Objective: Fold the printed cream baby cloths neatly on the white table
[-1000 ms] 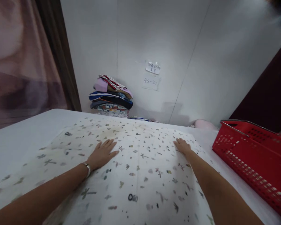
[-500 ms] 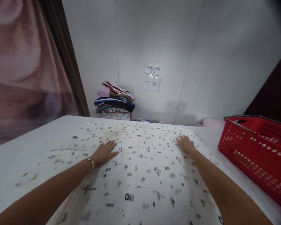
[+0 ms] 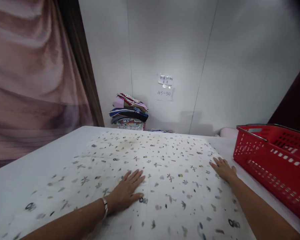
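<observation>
A large white cloth [image 3: 162, 186] with small grey, brown and yellow printed figures lies spread over the white table. My left hand [image 3: 127, 191], with a silver bangle at the wrist, rests flat on the cloth left of its middle, fingers stretched out. Near the cloth's right edge, my right hand [image 3: 223, 169] is laid palm down with its fingers spread. Neither hand grasps anything. Faint creases and a yellowish patch show in the fabric toward the far side.
A red perforated basket [image 3: 272, 160] with a metal handle stands at the right. Beyond the white table's [image 3: 72, 143] far edge is a stack of folded cloths [image 3: 130, 111]. Paper signs [image 3: 165, 93] hang on the wall, and a brownish-pink curtain [image 3: 35, 80] hangs at the left.
My left hand has slid nearer to me and rightward over the cloth. My right hand has moved outward to the right and slightly nearer. The view has shifted a little.
</observation>
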A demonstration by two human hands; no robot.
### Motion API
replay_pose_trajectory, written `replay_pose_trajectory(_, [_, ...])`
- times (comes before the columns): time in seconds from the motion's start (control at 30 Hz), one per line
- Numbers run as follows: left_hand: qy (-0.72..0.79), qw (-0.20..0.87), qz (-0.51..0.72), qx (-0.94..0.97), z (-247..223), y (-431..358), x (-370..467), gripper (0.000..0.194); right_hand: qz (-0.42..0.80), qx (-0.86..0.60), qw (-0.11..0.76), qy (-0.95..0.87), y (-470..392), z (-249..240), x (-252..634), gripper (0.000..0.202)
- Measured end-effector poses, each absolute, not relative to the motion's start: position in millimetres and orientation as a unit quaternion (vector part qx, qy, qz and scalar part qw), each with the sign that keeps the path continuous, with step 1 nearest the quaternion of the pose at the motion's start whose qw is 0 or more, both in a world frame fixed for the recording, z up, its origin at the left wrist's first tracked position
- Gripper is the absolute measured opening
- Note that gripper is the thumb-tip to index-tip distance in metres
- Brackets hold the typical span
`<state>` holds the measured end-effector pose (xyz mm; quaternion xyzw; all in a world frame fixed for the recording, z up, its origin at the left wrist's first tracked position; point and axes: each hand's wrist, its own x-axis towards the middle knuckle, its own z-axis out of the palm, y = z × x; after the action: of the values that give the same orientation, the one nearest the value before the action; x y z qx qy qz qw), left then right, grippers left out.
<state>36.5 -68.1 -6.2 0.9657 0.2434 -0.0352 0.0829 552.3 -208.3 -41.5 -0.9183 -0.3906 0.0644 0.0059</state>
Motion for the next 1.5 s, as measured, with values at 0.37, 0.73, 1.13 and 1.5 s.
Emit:
replay_pose_trajectory(0.37, [0.213,0.127,-0.026,0.968,-7.2,-118.0,3.7,0.066,0.013,-0.893,-0.002,-0.449,-276.6,-49.8,503.8,0.059])
replay_pose_trajectory(0.73, [0.223,0.081,0.048,0.97,-9.2,-179.2,-38.9,0.056,-0.008,-0.851,0.073,-0.521,-364.4,-50.0,449.4,0.055])
replay_pose_trajectory(1.13, [0.21,0.058,0.194,0.957,-7.3,-211.0,-45.3,0.022,-0.005,-0.602,0.279,-0.748,-379.4,-28.9,283.4,0.028])
replay_pose_trajectory(1.5, [0.201,0.048,0.17,0.964,-12.1,-215.7,-15.1,0.024,0.002,-0.618,0.2,-0.76,-351.9,-19.1,257.7,0.025])
